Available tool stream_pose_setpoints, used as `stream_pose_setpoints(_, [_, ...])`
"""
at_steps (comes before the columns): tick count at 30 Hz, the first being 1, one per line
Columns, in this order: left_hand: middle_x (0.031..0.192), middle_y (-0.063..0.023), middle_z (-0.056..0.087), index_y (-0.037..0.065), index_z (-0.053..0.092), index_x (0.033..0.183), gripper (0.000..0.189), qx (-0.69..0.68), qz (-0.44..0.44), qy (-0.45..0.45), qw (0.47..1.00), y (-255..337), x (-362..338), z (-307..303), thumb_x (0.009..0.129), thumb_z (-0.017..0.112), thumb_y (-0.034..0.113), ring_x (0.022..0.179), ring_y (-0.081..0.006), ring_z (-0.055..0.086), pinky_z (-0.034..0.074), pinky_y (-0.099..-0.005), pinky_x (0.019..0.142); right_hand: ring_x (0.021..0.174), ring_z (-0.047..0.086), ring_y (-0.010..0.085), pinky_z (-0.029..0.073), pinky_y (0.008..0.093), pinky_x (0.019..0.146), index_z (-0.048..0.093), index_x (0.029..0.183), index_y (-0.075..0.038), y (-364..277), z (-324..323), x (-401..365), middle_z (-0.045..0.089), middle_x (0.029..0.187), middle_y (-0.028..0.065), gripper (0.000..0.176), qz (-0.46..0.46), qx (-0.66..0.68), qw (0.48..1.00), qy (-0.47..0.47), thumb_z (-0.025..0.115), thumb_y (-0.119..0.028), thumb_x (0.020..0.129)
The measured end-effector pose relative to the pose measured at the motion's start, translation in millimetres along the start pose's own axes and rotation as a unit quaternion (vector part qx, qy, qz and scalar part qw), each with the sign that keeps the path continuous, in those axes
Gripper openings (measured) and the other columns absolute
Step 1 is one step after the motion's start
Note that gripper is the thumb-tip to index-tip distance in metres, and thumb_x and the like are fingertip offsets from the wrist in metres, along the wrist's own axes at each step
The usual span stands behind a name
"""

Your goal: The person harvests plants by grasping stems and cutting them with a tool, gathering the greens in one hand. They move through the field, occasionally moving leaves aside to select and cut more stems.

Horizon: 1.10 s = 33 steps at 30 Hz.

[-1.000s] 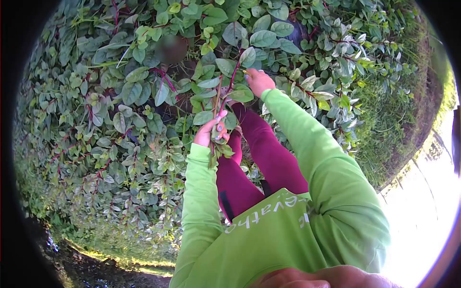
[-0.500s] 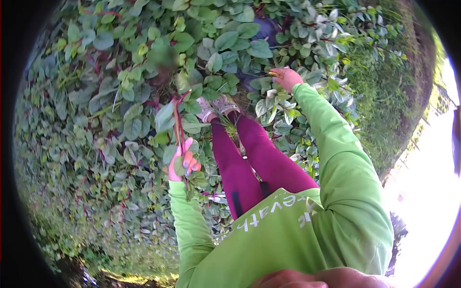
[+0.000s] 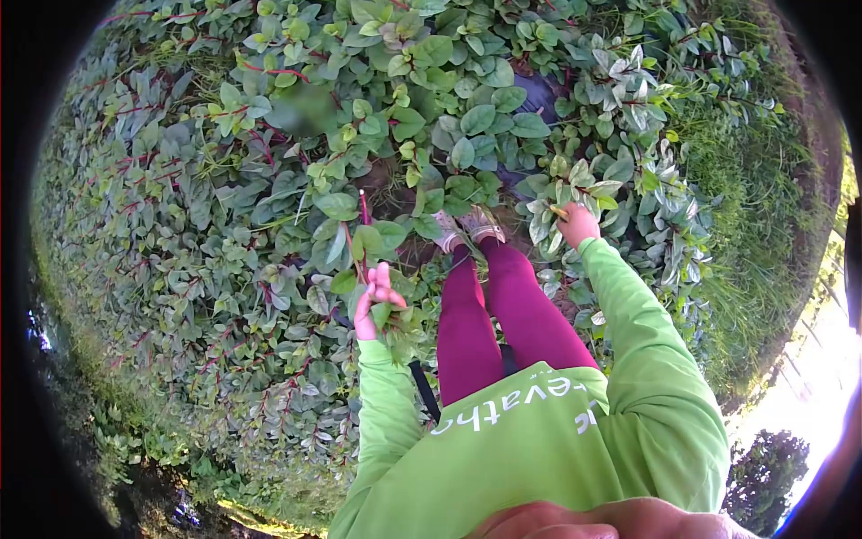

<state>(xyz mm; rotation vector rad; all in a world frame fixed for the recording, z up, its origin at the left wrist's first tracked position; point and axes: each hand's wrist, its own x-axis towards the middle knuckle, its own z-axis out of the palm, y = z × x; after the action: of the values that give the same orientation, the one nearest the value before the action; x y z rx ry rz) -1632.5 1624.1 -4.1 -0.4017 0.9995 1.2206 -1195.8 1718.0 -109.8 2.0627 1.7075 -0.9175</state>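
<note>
My left hand [image 3: 378,296] is closed around cut leafy stems [image 3: 364,235] with reddish stalks and green leaves. The stalks point up past the fingers, and more leaves hang below the palm. My right hand [image 3: 579,225] is closed on a small yellow-handled tool [image 3: 559,212]; only a bit of yellow shows, and its working end cannot be made out. This hand is beside a leafy shoot [image 3: 579,187] on the right, close to the leaves.
Dense vine-like plants [image 3: 242,260] with red stems surround me. My shoes [image 3: 480,225] stand on bare soil among them. Dark plastic sheeting [image 3: 536,97] shows between leaves. Grass [image 3: 732,216] runs along the right side.
The view has shifted, so the plants and my legs appear further right. My right hand has drawn back towards my body, near a different shoot. My left hand still holds the stems.
</note>
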Motion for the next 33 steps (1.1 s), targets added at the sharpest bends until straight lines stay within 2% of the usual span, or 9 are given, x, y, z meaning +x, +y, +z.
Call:
stream_pose_setpoints(2, [0.117,-0.0003,0.065,0.012,0.049,0.134,0.035,-0.282,-0.111,-0.134,0.943,9.6,5.1,-25.8,0.1,0.041,0.018,0.063,-0.0086,0.051,0.042,-0.0259,0.069,0.087,0.063,0.0359,0.05,0.0445,0.075,0.063,0.098,-0.009,-44.7,-11.8,22.0,0.064,0.09,0.0168,0.025,-0.059,0.058,0.996,0.03,0.067,-0.021,0.077])
stream_pose_setpoints(7, [0.092,0.005,0.066,0.009,0.042,0.14,0.042,-0.258,-0.043,-0.105,0.959,21.3,-9.0,-13.3,0.102,0.039,0.028,0.054,-0.0054,0.043,0.04,-0.0241,0.065,0.089,0.062,0.0348,0.05,0.0417,0.078,0.065,0.096,-0.008,-168.9,-38.1,77.6,0.064,0.093,0.0154,0.023,-0.217,0.133,0.961,0.107,0.068,-0.02,0.077])
stream_pose_setpoints(15, [0.102,-0.0025,0.069,0.01,0.061,0.115,0.023,-0.183,0.115,0.095,0.972,11.8,-21.9,-1.8,0.097,0.05,0.021,0.106,-0.0221,0.062,0.046,-0.0429,0.099,0.085,0.062,0.0321,0.05,0.0393,0.075,0.066,0.095,-0.009,-338.8,-72.7,74.7,0.063,0.089,0.0124,0.022,-0.324,0.229,0.916,0.061,0.071,-0.021,0.077])
stream_pose_setpoints(19, [0.121,-0.0059,0.063,0.009,0.06,0.112,0.021,-0.221,0.09,0.018,0.971,31.2,16.0,-27.0,0.093,0.053,0.013,0.11,-0.0246,0.06,0.043,-0.0428,0.102,0.085,0.062,0.0326,0.05,0.0393,0.076,0.065,0.092,-0.009,-436.9,-82.1,103.0,0.063,0.089,0.0126,0.017,-0.413,0.212,0.878,0.114,0.07,-0.017,0.077])
stream_pose_setpoints(22, [0.092,-0.0013,0.066,0.009,0.043,0.138,0.045,-0.284,0.03,0.18,0.941,63.5,32.6,-38.3,0.094,0.051,0.016,0.089,-0.0166,0.063,0.047,-0.034,0.088,0.085,0.062,0.0344,0.051,0.042,0.077,0.064,0.1,-0.01,-525.6,-81.6,148.4,0.062,0.098,0.0132,0.023,-0.457,0.197,0.852,0.165,0.069,-0.016,0.077])
stream_pose_setpoints(24, [0.071,0.0049,0.052,0.012,0.038,0.143,0.049,-0.305,-0.004,-0.064,0.95,64.1,49.0,-90.2,0.095,0.049,0.017,0.07,-0.0135,0.054,0.045,-0.0322,0.077,0.087,0.062,0.0364,0.051,0.0421,0.079,0.061,0.111,-0.013,-590.3,-79.5,176.5,0.057,0.116,0.0146,0.036,-0.488,0.219,0.804,0.259,0.069,-0.014,0.076])
stream_pose_setpoints(26, [0.064,0.0069,0.037,0.015,0.038,0.143,0.048,-0.321,-0.009,0.021,0.947,88.3,51.1,-89.3,0.096,0.05,0.018,0.06,-0.0109,0.043,0.043,-0.0322,0.07,0.088,0.063,0.0377,0.052,0.0428,0.08,0.056,0.121,-0.016,-645.9,-78.0,197.1,0.05,0.127,0.015,0.046,-0.379,0.164,0.89,0.193,0.067,-0.015,0.076])
stream_pose_setpoints(28, [0.128,-0.0008,0.059,0.013,0.062,0.106,0.015,-0.331,-0.004,0.008,0.944,110.0,54.7,-97.8,0.096,0.052,0.014,0.063,-0.0073,0.046,0.039,-0.0263,0.066,0.087,0.063,0.0375,0.052,0.0437,0.08,0.059,0.117,-0.017,-674.9,-54.7,243.5,0.053,0.122,0.0152,0.041,-0.377,0.11,0.905,0.164,0.066,-0.016,0.077])
stream_pose_setpoints(33, [0.121,-0.0076,0.063,0.015,0.061,0.089,0.033,-0.331,-0.027,0.11,0.937,152.7,74.6,-93.6,0.094,0.054,0.046,0.062,-0.0088,0.049,0.041,-0.0279,0.064,0.084,0.063,0.0377,0.051,0.0462,0.074,0.066,0.098,-0.017,-661.0,-13.1,203.0,0.063,0.091,0.0163,0.021,-0.399,0.088,0.91,0.076,0.062,-0.019,0.078])
